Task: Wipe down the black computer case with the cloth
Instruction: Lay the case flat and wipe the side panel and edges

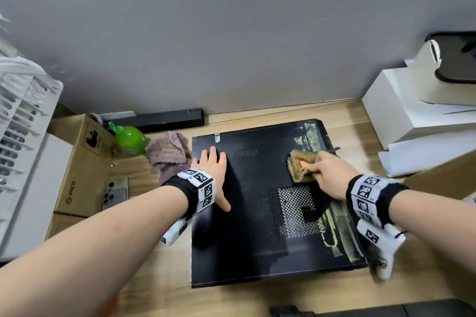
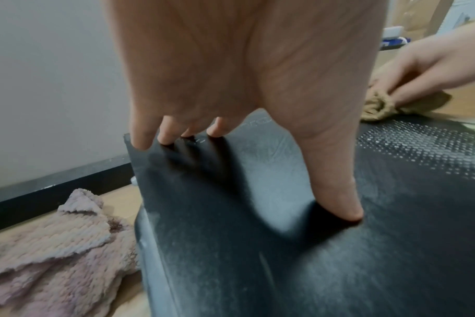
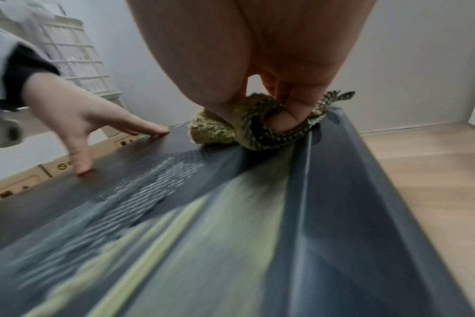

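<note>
The black computer case [image 1: 257,208] is lying flat on its side on the wooden bench [image 1: 159,288], its broad panel facing up and a perforated vent patch [image 1: 291,211] showing toward the near right. The brown cloth [image 1: 300,166], bunched into a wad, is sitting on the far right part of that panel, just beyond the vent. The right hand [image 1: 325,175] is gripping it, fingers curled into the folds, and is pressing it down onto the metal. The left hand [image 1: 212,175] is lying flat and open along the panel's left edge, fingers spread, apparently steadying the case.

Judging by the surface, the wiping is underway but far from finished. In the left wrist view a pale dusty film is covering the panel [image 2: 258,268] around and in front of the left fingers [image 2: 350,211], so that half looks untouched. The right strip is reflecting yellowish streaks, which may mean it is cleaner, though I cannot be sure. The left and centre of the panel, the vent and the case's sides are probably still waiting for the cloth.

Off the case to the left, a pinkish cloth [image 1: 168,153] is lying crumpled on the bench beside a green bottle [image 1: 128,139].
</note>
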Available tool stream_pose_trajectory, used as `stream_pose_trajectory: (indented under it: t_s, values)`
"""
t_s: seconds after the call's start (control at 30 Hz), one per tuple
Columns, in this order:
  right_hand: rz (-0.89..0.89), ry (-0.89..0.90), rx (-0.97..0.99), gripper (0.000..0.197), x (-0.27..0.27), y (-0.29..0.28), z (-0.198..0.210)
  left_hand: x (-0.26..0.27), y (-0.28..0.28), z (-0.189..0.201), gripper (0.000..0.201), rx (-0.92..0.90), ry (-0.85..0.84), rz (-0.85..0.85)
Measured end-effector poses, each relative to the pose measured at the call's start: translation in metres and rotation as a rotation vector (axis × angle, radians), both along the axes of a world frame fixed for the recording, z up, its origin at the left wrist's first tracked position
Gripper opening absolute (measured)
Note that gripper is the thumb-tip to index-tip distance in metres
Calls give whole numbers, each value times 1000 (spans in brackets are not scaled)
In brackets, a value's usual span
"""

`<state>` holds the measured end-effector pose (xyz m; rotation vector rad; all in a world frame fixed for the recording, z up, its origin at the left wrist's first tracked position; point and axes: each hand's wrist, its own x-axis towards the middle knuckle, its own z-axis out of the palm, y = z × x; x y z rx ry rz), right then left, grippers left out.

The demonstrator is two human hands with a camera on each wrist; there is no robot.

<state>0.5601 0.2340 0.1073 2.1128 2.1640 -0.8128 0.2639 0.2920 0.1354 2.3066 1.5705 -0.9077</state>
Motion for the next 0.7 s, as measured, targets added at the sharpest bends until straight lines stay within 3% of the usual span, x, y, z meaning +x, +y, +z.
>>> stream_pose_trajectory:
  t_s: [0.33,0.57,0.7]
  values:
    - [-12,71,44,28,18,119,-6,18,7,-2,144,38,119,-31]
    - [-29,148,70,28,23,114,-3,15,5,-2,147,30,81,-26]
    - [50,137,52,31,28,85,-2,17,3,1,143,24,58,-18]
